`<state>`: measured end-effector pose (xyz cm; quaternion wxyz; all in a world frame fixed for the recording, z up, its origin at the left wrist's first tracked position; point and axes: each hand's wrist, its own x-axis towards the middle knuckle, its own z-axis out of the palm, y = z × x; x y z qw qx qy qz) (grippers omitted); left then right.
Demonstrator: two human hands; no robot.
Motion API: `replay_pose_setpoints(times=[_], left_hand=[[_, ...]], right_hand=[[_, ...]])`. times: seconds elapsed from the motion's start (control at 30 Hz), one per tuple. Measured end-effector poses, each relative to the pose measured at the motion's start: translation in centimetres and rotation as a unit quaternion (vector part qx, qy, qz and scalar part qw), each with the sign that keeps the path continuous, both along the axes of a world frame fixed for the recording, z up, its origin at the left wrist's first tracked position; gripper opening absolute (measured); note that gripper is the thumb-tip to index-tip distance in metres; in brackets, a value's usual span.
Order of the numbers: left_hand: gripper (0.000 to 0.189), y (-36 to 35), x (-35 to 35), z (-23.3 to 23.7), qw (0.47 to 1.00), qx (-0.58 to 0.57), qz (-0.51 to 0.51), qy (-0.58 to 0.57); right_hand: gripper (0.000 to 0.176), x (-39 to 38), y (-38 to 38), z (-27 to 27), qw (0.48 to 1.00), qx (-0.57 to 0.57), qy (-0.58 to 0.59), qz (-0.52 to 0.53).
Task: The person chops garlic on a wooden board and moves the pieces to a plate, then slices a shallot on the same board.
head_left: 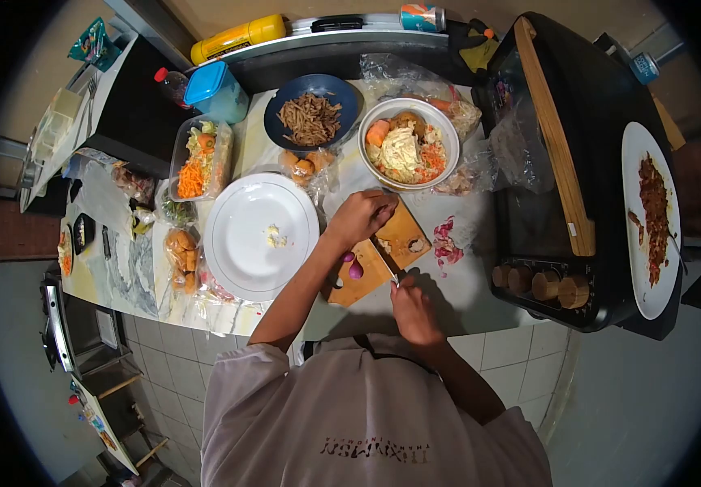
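Observation:
A wooden cutting board lies before me on the counter. My left hand rests over its far left part with fingers curled together; whatever they hold is hidden. In my right hand, closed near the board's front right edge, is a knife, its thin blade pointing up and left across the board. Purple shallots sit on the board's left side, under my left wrist. Small pale pieces lie on the right part of the board. To the board's right are purplish peels.
A white plate with crumbs is at left. Behind stand a bowl of mixed food, a dark blue plate of brown strips and a container of shredded vegetables. A black oven bounds the right, with an oval plate on top.

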<state>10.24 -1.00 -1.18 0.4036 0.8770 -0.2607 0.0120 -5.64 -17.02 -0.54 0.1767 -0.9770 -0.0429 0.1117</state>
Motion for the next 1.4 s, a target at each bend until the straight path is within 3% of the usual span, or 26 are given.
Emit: replay_pose_setpoints(times=[0.3, 0.67, 0.87, 1.0, 1.27, 1.4], left_hand=[[0.020, -0.2, 0.4, -0.8, 0.997, -0.065, 0.014, 0.033], [0.021, -0.1, -0.5, -0.8, 1.000, 0.003, -0.005, -0.011], [0.017, 0.1, -0.3, -0.3, 0.999, -0.035, -0.001, -0.001], [0.017, 0.1, 0.1, -0.9, 0.997, -0.072, 0.011, 0.013], [0.017, -0.6, -1.0, 0.2, 1.000, -0.002, 0.022, -0.006], [0.011, -0.3, -0.6, -0.2, 0.999, -0.038, 0.014, -0.020]], right_hand=[[0.038, 1.3, -0.8, 4.1, 0.996, 0.065, 0.055, 0.016], [0.035, -0.6, 0.5, 0.2, 0.999, -0.037, 0.009, -0.006], [0.032, 0.3, -0.2, 2.2, 0.999, 0.042, 0.030, 0.001], [0.034, 1.3, -1.1, 3.5, 0.998, 0.031, 0.025, 0.048], [0.033, 0.8, -1.5, 0.8, 0.996, 0.072, 0.045, 0.010], [0.032, 0.9, -1.3, 1.2, 0.995, 0.084, 0.047, 0.006]])
